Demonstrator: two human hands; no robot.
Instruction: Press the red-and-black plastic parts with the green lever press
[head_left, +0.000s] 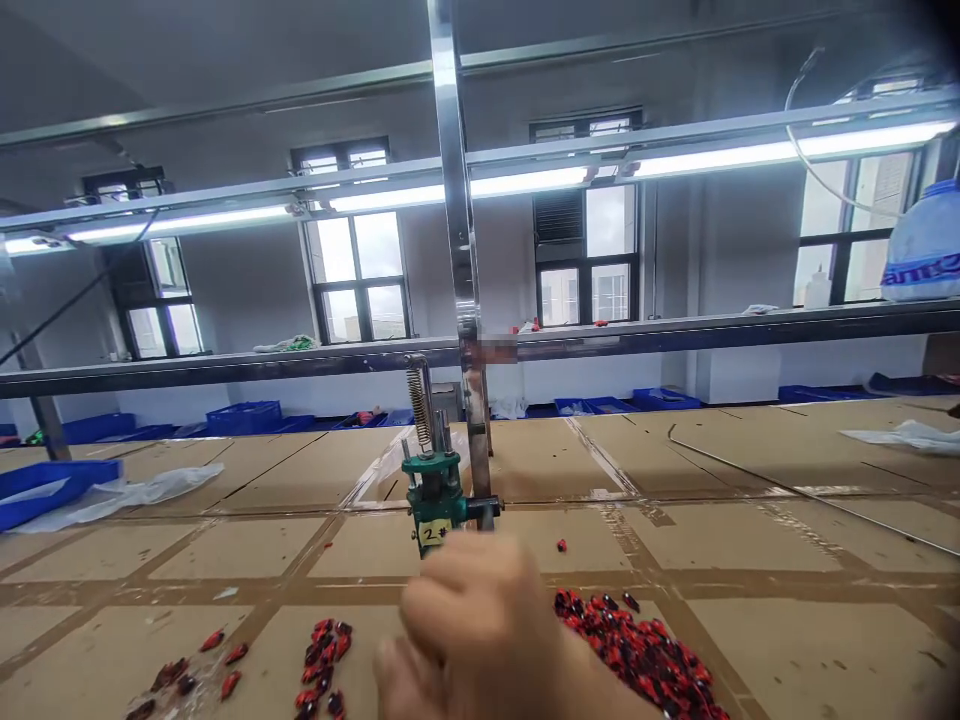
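Right grip (469,620) at six o'clock of view, fingers (442,590) curled inward, slightly blurred; bare forearm (607,685) entering frame from five o'clock.

A counter (750,530) topped with matt, slightly rough brown cardboard, its seams covered by smoother, faintly shiny brown packing tape (225,592). A polished stainless steel post (454,200) gleams with a smooth, mirror-like finish. Nearby stands a press body (435,490) of green painted metal, with a bright steel coil spring (420,405). Small red and black pieces (637,650) look like glossy moulded plastic. Farther off are blue plastic crates (244,418) and a thin, crinkled translucent plastic sheet (127,497) with a soft sheen
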